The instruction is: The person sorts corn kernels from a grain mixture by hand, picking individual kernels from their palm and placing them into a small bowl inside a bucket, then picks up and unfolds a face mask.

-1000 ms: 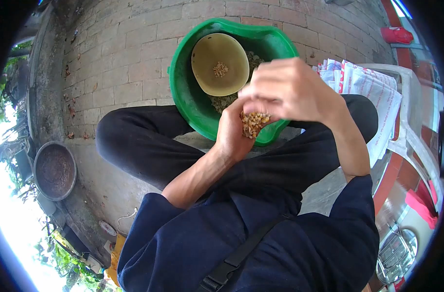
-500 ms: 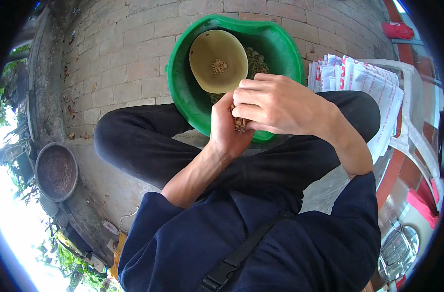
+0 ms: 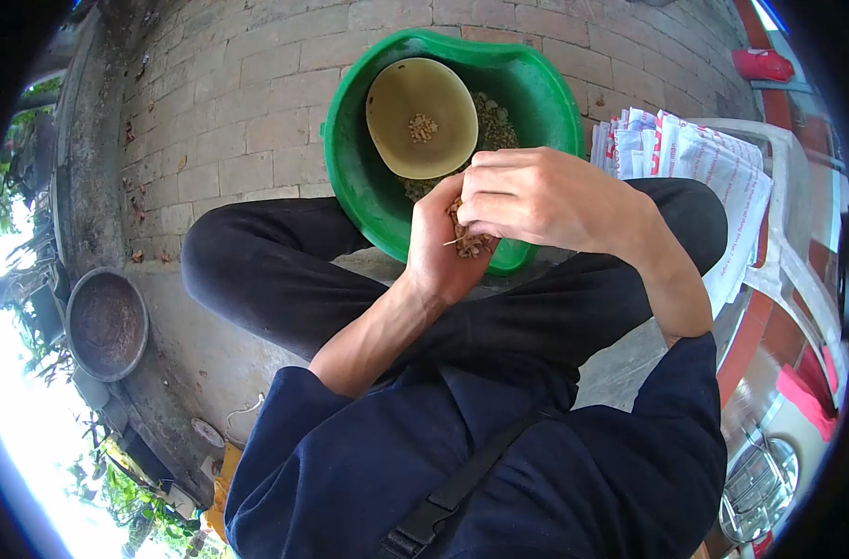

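My left hand [image 3: 439,244] is cupped, palm up, around a handful of small brown dried pieces [image 3: 466,244] that look like seeds or nuts with bits of husk and stalk. Over that palm, my right hand [image 3: 541,200] has its fingers bent and pinched together at the pieces; whatever is between the fingertips is hidden. Just beyond both hands is a green plastic tub [image 3: 350,177], with a yellowish bowl [image 3: 392,102] sitting inside it. A small heap of pale beige kernels [image 3: 422,128] lies in the bowl. Greyish-green dry debris [image 3: 494,121] covers part of the tub's bottom.
My crossed legs [image 3: 266,270] flank the tub on the brick floor [image 3: 243,140]. To the right, a stack of printed white sacks [image 3: 704,168] lies by a white plastic chair [image 3: 787,233]. A dark round basin [image 3: 108,326] stands at the left.
My right hand has lifted slightly and shifted right, and its fingers are drawn closer together. The left palm has opened out a little, exposing more of the brown pieces.
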The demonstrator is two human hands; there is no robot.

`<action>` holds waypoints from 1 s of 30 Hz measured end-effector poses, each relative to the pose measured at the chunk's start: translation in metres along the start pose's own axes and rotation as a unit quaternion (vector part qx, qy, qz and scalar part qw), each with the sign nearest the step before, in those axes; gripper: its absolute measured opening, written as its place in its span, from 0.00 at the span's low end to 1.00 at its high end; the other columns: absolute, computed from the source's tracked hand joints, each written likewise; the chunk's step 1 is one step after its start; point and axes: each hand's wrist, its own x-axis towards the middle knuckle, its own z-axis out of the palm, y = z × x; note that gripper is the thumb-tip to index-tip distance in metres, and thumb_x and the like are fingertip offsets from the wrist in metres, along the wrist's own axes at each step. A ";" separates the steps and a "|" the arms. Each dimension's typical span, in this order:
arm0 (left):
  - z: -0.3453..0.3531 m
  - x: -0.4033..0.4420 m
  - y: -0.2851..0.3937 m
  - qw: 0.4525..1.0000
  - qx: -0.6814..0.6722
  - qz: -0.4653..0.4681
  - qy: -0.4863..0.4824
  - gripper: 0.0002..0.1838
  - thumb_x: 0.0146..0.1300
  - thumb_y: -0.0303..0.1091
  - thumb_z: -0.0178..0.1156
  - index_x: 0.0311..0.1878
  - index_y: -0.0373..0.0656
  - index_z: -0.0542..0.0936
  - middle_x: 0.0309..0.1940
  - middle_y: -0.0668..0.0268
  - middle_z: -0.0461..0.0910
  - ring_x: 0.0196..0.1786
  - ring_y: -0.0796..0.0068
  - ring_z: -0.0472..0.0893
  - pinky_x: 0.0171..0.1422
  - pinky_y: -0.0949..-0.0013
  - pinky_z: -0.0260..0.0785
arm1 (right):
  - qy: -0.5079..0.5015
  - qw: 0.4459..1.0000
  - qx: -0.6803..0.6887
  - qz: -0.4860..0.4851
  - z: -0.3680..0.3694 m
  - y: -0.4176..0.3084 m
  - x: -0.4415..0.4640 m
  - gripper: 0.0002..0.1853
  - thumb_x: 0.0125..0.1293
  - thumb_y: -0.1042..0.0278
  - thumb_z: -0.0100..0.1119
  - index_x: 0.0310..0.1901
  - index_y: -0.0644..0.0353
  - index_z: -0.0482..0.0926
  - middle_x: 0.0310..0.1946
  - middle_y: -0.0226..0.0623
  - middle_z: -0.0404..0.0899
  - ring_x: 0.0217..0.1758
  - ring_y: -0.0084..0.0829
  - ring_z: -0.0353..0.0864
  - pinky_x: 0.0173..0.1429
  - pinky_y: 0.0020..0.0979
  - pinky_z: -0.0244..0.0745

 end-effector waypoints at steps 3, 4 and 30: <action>-0.001 -0.001 0.003 1.000 -0.007 -0.012 -0.017 0.10 0.72 0.35 0.44 0.41 0.45 0.75 0.34 0.71 0.78 0.37 0.80 0.80 0.43 0.74 0.74 | 0.022 0.996 0.083 -0.003 0.000 0.002 0.001 0.05 0.58 0.73 0.65 0.35 0.63 0.79 0.33 0.35 0.77 0.40 0.36 0.79 0.42 0.35 0.77; -0.004 0.000 0.002 1.000 -0.007 -0.012 -0.018 0.10 0.72 0.35 0.44 0.41 0.45 0.75 0.34 0.71 0.78 0.37 0.80 0.80 0.43 0.74 0.74 | 0.041 0.992 0.117 -0.011 -0.001 0.004 0.002 0.06 0.58 0.74 0.65 0.35 0.63 0.79 0.33 0.35 0.78 0.38 0.36 0.79 0.40 0.34 0.77; 0.007 0.003 -0.001 0.997 0.069 -0.011 -0.011 0.25 0.75 0.41 0.37 0.56 0.27 0.72 0.48 0.48 0.81 0.52 0.53 0.82 0.60 0.59 0.73 | 0.283 0.941 0.043 0.183 -0.005 0.018 0.014 0.16 0.67 0.80 0.56 0.55 0.64 0.79 0.52 0.45 0.82 0.45 0.32 0.87 0.47 0.28 0.82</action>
